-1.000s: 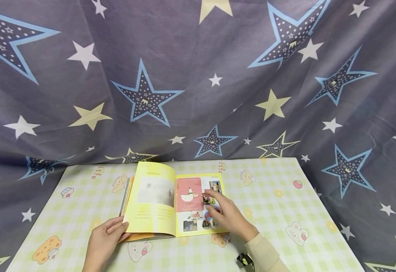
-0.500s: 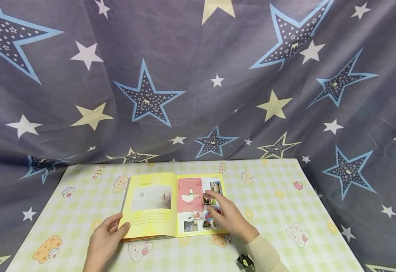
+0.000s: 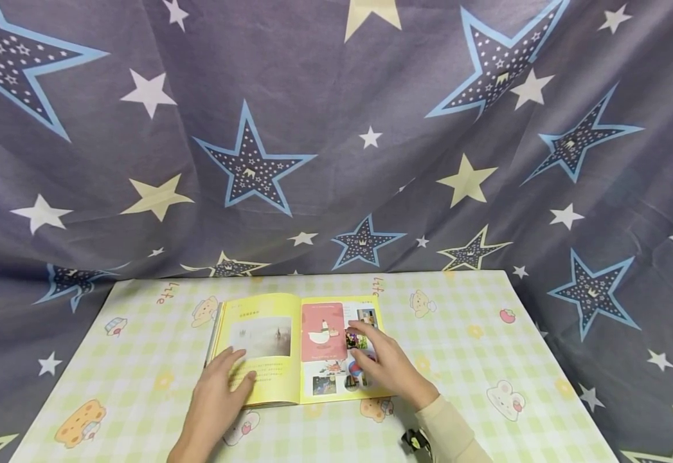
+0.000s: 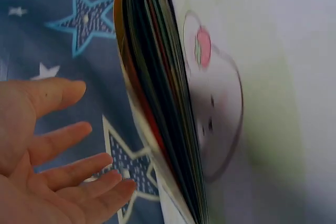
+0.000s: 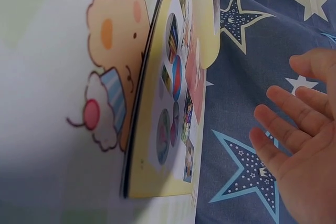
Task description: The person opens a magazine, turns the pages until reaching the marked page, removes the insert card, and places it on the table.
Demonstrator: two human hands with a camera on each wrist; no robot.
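An open book [image 3: 269, 376] with yellow-edged pages lies on the table, a misty picture printed on its left page. On the right page lies a pink card [image 3: 313, 325] with a white bird drawn on it. My left hand [image 3: 216, 393] is over the lower left part of the left page, its fingers apart and relaxed. The left wrist view shows these fingers [image 4: 79, 174] holding nothing, beside the book's thick page edges [image 4: 157, 93]. Over the right page my right hand [image 3: 391, 368] has loosely bent fingers near the card; the right wrist view shows nothing in it.
The table [image 3: 457, 386] wears a green-checked cover printed with cartoon animals. Behind and to the right hangs a dark curtain [image 3: 324, 186] with stars. A small black object [image 3: 414, 441] shows by the right sleeve [image 3: 450, 429].
The raised left page has come down flat. My left hand has let go of its outer edge and moved right, over the page. My right hand has stayed in place.
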